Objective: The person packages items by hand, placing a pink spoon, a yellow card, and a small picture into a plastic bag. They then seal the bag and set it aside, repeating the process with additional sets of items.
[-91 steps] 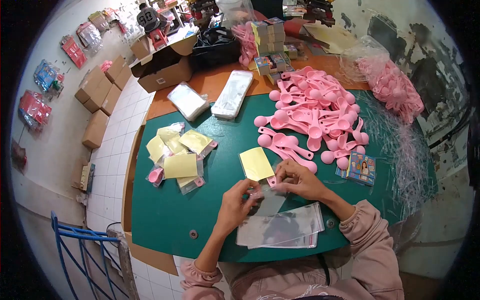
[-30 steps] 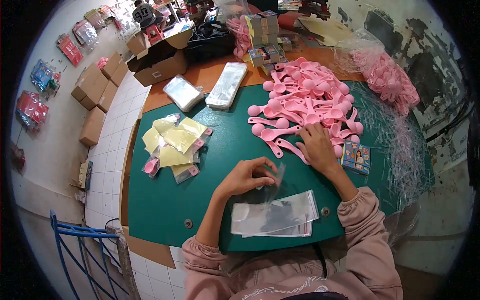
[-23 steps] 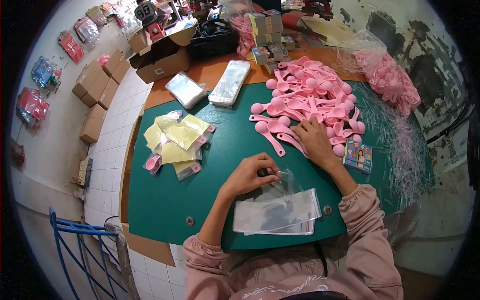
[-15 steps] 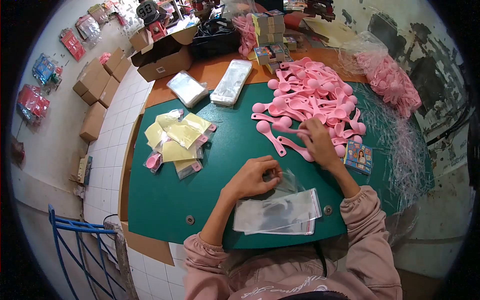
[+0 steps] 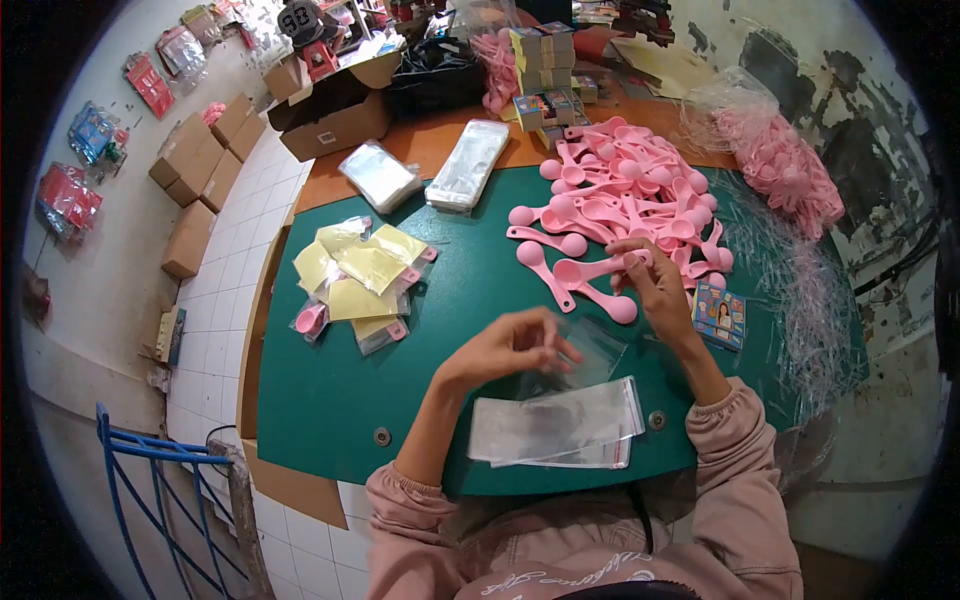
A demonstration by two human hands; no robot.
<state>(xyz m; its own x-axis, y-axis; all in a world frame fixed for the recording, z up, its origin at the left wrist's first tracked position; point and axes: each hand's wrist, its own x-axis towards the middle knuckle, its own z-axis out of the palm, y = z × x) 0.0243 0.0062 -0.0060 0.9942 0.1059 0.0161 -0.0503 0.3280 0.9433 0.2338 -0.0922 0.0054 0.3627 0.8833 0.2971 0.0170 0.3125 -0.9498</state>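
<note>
Pinched in my right hand [image 5: 652,285] is the handle of a pink spoon [image 5: 590,270], its bowl pointing left over two other spoons at the near edge of the pink spoon pile [image 5: 630,175]. My left hand [image 5: 515,347] is closed and blurred, its fingertips at a clear bag [image 5: 580,358]; whether it grips the bag is unclear. Flat below both hands lie long clear bags [image 5: 545,425]. A small stack of printed cards [image 5: 718,314] sits right of my right hand. Filled packets with yellow cards [image 5: 365,270] lie at the left.
Two stacks of clear bags [image 5: 467,165] [image 5: 380,176] lie at the back. Behind the spoons stand banded card bundles [image 5: 545,75]. An open carton [image 5: 335,120] is at the back left. A bag of pink spoons [image 5: 780,165] and plastic shreds [image 5: 800,320] occupy the right side.
My right hand has drawn a spoon from the pile toward me and slightly right. My left hand has shifted slightly, and the small clear bag beside it is more spread out.
</note>
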